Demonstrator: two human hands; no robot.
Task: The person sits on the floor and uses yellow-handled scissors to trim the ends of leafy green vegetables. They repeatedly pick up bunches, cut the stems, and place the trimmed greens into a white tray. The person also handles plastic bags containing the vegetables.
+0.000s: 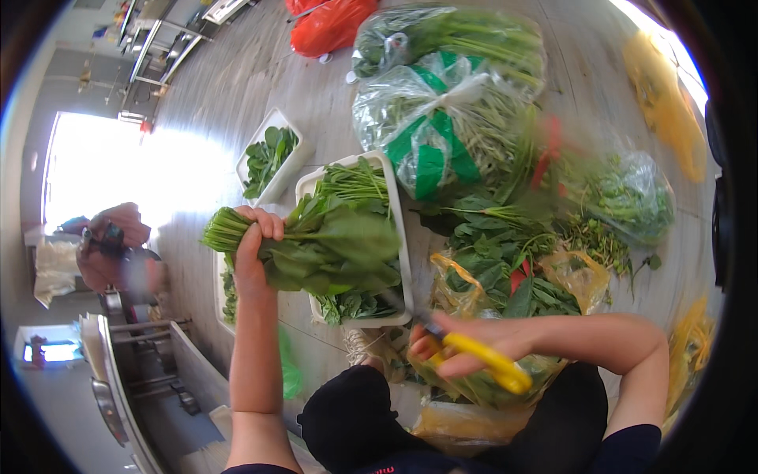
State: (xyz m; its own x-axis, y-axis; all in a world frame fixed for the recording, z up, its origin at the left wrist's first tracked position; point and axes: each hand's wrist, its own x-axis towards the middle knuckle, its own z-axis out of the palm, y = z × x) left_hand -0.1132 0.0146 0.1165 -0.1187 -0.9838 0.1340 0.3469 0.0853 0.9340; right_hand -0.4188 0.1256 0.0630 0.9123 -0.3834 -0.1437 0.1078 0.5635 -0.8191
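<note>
My left hand [254,249] is closed around the stems of a bunch of leafy greens [331,249]. The stem ends stick out to its left, and the leaves spread right over a white plastic tub [404,260]. That tub also holds other greens with long stems. In my right hand [462,343] is a pair of scissors with yellow handles [491,361], its blades blurred and pointing up and left toward the tub. Loose leafy greens [533,296] with a red tie lie on an open yellowish plastic bag above my right forearm.
A smaller white tub [290,175] with leaves stands up and left. Large clear bags of greens [444,101] lie at the top, beside a red plastic bag [331,26]. Another clear bag [639,201] is at the right. A metal sink counter [112,379] stands at the lower left.
</note>
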